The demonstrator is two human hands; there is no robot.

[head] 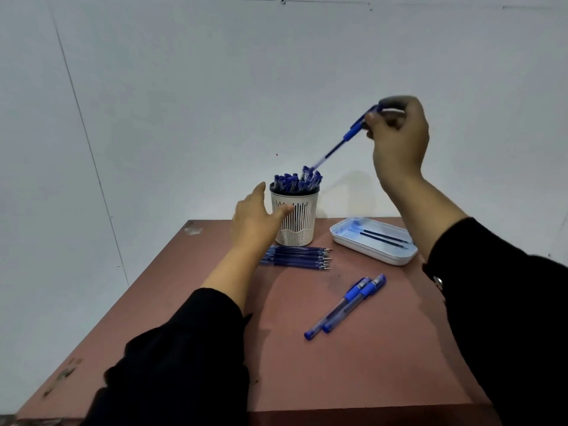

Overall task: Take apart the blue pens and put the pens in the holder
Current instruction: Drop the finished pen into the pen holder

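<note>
The right hand (398,139) pinches a pen (344,139) by its cap end, tip angled down over the crowded holder (295,217); the left hand (256,221), fingers spread, reaches beside the holder's wall. The pen looks light, stiff and slick, so gripping the rubber sleeve should be surest. Two pens (345,305) lie on the table (384,348).

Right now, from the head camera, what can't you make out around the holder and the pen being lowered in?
- Pen in the right hand: motion blur smears its tip, so whether it has entered the holder is unclear.
- Holder's left wall: hidden behind the left hand, so contact cannot be judged.
- Refills on the table: left ends covered by the left wrist; count uncertain.
- Tray: right corner hidden by the right sleeve.
</note>
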